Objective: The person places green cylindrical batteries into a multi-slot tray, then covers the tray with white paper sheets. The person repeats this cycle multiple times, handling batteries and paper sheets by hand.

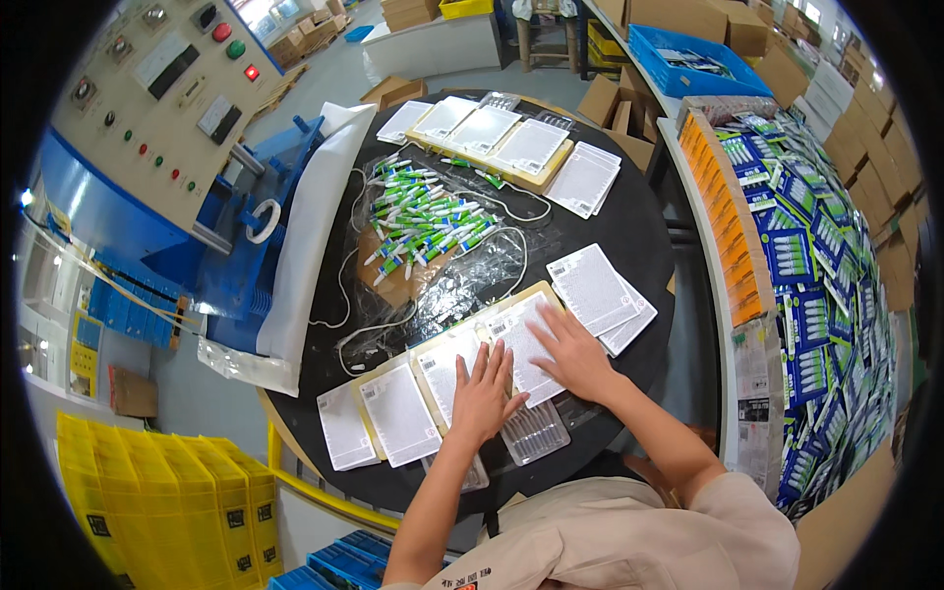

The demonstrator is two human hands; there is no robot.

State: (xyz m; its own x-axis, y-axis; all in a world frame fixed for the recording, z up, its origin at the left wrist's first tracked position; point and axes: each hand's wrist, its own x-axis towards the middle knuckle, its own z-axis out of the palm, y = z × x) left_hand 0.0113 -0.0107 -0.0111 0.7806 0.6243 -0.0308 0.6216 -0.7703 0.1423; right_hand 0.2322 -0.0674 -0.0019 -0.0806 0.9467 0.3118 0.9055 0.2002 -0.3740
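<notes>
My left hand (482, 395) lies flat with its fingers spread on a white printed backing card (444, 369). Beside it, my right hand (573, 356) rests open, fingers stretched out, over another white card (509, 324). These cards sit in a row on a yellow tray-like mould (538, 289) on the black round table. A third card (398, 418) lies to the left on the same mould. Clear plastic blister shells (536, 434) stick out from under the cards near my body. To the right is a small stack of loose cards (590, 287).
Small white-and-green tubes (428, 221) are heaped mid-table beside a white cord. Farther back, a second yellow mould (531, 180) carries cards. A blue machine with a control panel (157, 84) stands left. Finished blister packs (806, 265) fill a bin at right; yellow crates (162, 497) stand lower left.
</notes>
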